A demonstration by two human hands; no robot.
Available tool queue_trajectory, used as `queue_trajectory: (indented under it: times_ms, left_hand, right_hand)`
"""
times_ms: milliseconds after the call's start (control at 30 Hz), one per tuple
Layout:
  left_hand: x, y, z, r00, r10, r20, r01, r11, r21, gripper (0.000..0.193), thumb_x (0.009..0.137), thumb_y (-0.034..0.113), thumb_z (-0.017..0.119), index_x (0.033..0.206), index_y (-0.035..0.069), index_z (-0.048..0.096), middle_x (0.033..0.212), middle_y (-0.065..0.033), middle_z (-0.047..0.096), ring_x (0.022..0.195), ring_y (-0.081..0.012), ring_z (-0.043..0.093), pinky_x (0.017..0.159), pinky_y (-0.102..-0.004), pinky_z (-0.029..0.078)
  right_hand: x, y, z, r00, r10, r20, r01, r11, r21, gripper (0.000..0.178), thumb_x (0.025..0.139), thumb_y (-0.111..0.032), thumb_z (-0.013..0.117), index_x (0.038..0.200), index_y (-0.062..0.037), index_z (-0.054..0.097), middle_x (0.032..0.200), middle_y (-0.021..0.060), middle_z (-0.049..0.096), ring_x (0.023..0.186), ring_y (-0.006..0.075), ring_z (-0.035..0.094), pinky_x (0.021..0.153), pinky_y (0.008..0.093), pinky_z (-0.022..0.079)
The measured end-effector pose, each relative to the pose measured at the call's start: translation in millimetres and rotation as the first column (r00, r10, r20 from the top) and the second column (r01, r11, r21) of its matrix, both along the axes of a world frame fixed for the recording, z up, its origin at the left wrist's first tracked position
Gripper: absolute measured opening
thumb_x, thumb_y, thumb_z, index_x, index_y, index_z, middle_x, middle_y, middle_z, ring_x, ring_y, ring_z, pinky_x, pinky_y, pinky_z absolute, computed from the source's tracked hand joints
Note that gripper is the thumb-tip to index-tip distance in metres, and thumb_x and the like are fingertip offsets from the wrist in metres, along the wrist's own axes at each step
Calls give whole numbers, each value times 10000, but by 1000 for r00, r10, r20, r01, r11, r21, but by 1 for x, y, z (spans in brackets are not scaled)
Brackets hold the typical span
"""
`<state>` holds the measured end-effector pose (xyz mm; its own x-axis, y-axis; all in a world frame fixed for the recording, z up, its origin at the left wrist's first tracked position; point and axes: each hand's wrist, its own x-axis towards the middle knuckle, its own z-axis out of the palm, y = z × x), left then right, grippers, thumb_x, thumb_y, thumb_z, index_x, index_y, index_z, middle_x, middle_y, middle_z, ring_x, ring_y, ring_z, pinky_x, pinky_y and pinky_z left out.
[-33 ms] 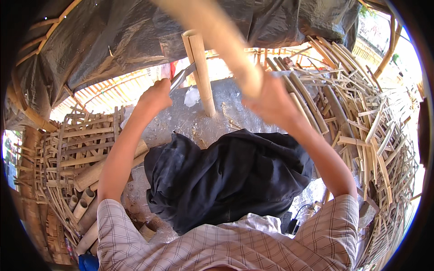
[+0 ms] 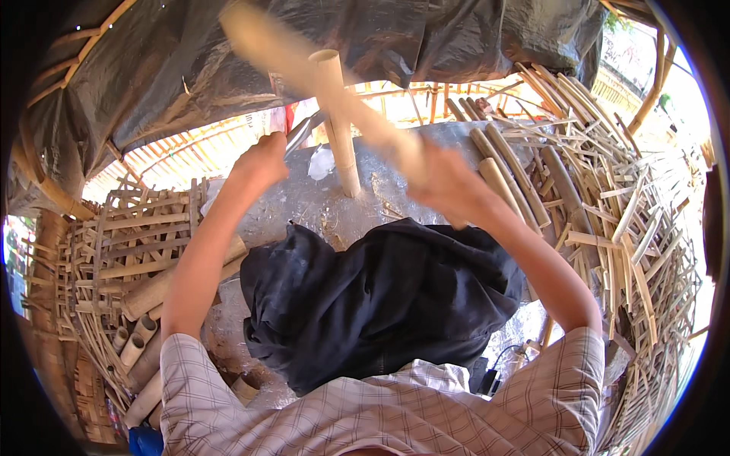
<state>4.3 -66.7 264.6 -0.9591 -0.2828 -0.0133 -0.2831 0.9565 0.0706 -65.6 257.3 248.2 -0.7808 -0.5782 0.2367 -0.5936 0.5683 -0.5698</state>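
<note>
My left hand (image 2: 260,163) is closed around a knife (image 2: 303,131), its metal blade slanting up to the left side of an upright bamboo piece (image 2: 345,163). How deep the blade sits in the bamboo cannot be made out. That bamboo stands on a grey surface (image 2: 426,152) with small chips around its foot. My right hand (image 2: 449,178), somewhat blurred, grips the lower end of a thick pale stick (image 2: 384,140). The stick slants up to the left and crosses in front of the bamboo, smeared by motion. Dark cloth (image 2: 380,296) covers my lap below both hands.
Along the right lies a large heap of split bamboo strips (image 2: 639,228), with longer poles (image 2: 517,171) beside it. A slatted bamboo stack (image 2: 144,235) and cut tubes (image 2: 133,349) lie at the left. Dark plastic sheeting (image 2: 190,68) hangs across the far side.
The stick in my right hand has swung left and down, now crossing the upright bamboo. My left hand and the knife stay nearly in place.
</note>
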Motion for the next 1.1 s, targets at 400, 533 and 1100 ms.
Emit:
queue_trajectory:
  times_ms: [400,533,1100]
  left_hand:
    - [-2,-2,-13,999,38,37,-36,998,-60,376,841,95,692,1186,2,575,1244,-256,663,1155,-434,677,967,-512,553]
    - [-3,-5,-10,998,14,56,-9,997,-78,476,834,87,693,1272,-8,533,1256,-272,656,1147,-443,676,957,-516,556]
    - [-23,21,-22,1000,-1,13,1,999,-36,368,828,40,705,1169,-34,589,1196,-269,681,1121,-438,686,945,-516,560]
  right_hand:
    - [26,8,83,965,-83,-249,-18,926,-377,575,760,-135,784,1223,69,510,828,315,691,832,518,704,748,512,566]
    - [-1,-4,-3,981,-103,-162,34,926,-377,557,760,-159,792,1218,70,570,902,260,701,800,396,700,784,434,579]
    - [10,27,-11,992,-121,-34,111,970,-218,545,748,-123,776,1202,69,545,967,313,724,930,493,721,815,546,580]
